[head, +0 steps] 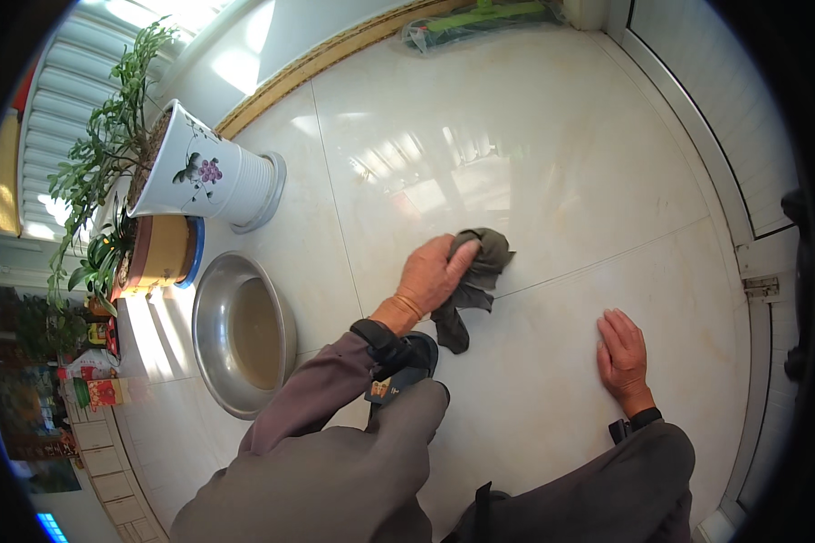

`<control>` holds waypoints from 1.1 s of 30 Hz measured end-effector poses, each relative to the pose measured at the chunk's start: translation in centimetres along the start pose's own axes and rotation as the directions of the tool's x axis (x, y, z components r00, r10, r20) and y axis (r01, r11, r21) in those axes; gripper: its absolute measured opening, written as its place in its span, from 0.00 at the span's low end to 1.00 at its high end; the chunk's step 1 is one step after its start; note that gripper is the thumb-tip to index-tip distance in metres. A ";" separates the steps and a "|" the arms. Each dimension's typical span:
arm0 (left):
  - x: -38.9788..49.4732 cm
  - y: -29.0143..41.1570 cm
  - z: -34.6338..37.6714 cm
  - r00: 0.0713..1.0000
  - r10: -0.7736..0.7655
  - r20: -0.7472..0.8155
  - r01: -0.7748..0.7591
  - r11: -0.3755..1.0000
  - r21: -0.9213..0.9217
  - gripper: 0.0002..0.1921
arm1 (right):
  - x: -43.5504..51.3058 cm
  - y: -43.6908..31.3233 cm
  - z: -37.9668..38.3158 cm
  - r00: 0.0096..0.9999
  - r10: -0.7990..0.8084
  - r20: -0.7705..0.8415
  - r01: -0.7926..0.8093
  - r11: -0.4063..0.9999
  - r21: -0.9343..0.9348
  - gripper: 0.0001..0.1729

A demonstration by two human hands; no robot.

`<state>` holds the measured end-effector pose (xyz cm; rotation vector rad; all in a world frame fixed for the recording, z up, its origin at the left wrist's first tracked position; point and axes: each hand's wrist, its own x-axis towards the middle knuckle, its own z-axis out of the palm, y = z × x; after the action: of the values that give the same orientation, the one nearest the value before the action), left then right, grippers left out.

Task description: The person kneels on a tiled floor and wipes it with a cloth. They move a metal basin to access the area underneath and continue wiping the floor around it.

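Observation:
My left hand (pixel 431 275) grips a bunched dark grey cloth (pixel 492 261) against the pale tiled floor (pixel 570 170). One end of the cloth trails back towards a dark slipper (pixel 421 356) on my foot. Off to the right, my right hand (pixel 623 356) is empty, palm down and fingers stretched out; I cannot tell whether it touches the tiles. A wide stainless steel basin (pixel 207 339) stands to the left of my left arm, with murky brownish water (pixel 258 332) in it.
Beyond the basin are a white flowerpot (pixel 238 180) with a leafy plant and a tan pot (pixel 163 251). A green mop head (pixel 482 24) in clear plastic lies by the far wall. A metal-framed door (pixel 706 102) borders the right side. Cabinet drawers (pixel 102 461) line the left.

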<state>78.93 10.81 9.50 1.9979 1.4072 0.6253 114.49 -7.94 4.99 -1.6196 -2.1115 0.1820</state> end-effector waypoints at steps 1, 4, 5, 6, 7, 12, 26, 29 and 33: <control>0.0 -1.3 -1.7 0.991 -0.061 -0.118 0.053 0.996 -0.071 0.25 | 0.0 0.0 0.0 1.000 0.005 0.015 -0.005 1.000 -0.003 0.24; 2.0 -7.6 -8.2 0.867 -0.176 -0.466 0.113 0.981 -0.160 0.28 | -0.2 0.2 0.1 1.000 0.001 0.022 -0.001 1.000 -0.008 0.24; 2.6 -10.2 -10.5 0.795 -0.284 -0.536 0.195 0.957 -0.217 0.29 | -0.2 0.3 0.1 1.000 0.001 0.024 -0.001 1.000 -0.008 0.24; 3.0 -12.8 -12.8 0.728 -0.303 -0.615 0.177 0.950 -0.258 0.30 | -0.2 0.3 0.2 1.000 0.008 0.027 -0.008 1.000 -0.012 0.24; 3.1 -15.4 -15.1 0.636 -0.407 -0.656 0.305 0.913 -0.271 0.30 | -0.2 0.3 0.3 1.000 -0.002 0.024 0.002 1.000 -0.011 0.24; -0.8 -24.4 -17.7 0.373 -0.580 -0.724 0.790 0.608 -0.081 0.35 | -0.2 0.4 0.3 1.000 0.009 0.021 -0.009 1.000 -0.004 0.24; 7.8 -22.7 -9.0 0.646 -0.378 -0.663 0.730 0.559 0.393 0.32 | 0.3 0.2 0.1 0.998 0.053 0.013 -0.053 0.999 0.005 0.22; 12.9 -19.6 -5.0 0.809 -0.126 -0.575 0.489 0.688 0.537 0.30 | 0.4 0.1 0.0 0.998 0.063 0.005 -0.063 0.998 0.020 0.22; 15.8 -12.3 1.5 0.926 0.051 -0.373 0.174 0.822 0.543 0.28 | 0.6 0.0 -0.2 0.998 0.067 0.016 -0.067 0.998 0.018 0.22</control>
<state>76.96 28.49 0.18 2.3535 2.0831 0.6279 114.48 -7.38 5.28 -1.6848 -2.0624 0.2362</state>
